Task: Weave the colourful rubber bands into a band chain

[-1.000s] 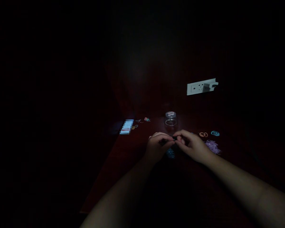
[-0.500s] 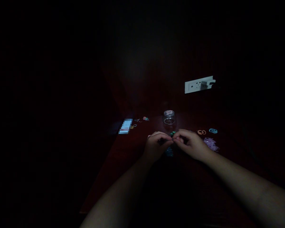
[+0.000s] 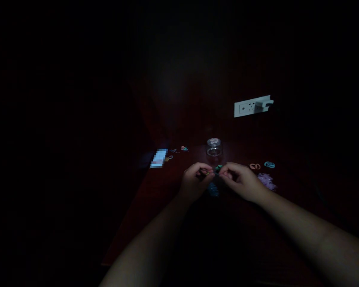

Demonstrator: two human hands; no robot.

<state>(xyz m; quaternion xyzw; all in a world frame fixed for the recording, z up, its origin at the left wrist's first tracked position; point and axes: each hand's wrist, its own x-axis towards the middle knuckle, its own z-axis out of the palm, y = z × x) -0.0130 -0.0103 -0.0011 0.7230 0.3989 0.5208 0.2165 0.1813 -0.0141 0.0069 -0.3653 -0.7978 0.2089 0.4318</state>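
My left hand point(image 3: 196, 180) is pinched, thumb against fingertips, just left of my right hand point(image 3: 239, 178). The right fingers are pressed together too. A narrow gap parts the fingertips, and whatever thin thing they hold is too dark and small to name. A speck of yellow shows among the left fingers. Behind the fingertips lie small green bands point(image 3: 218, 167). Under the left fingertips is a pile of blue-teal bands point(image 3: 213, 189). To the right of my right hand are a heap of purple bands point(image 3: 267, 181), orange rings point(image 3: 255, 166) and blue rings point(image 3: 269, 164).
A lidded clear jar point(image 3: 214, 147) stands behind my hands. At the table's left edge lies a lit phone point(image 3: 159, 158), with small rings and bands point(image 3: 184, 148) close by. A wall socket point(image 3: 245, 107) holds a white plug. The dark red table point(image 3: 143, 207) is dimly lit.
My fingertips, touching before, have drawn a little apart, mostly by the left hand shifting left. A yellow speck now shows in the left hand. The view has shifted slightly.
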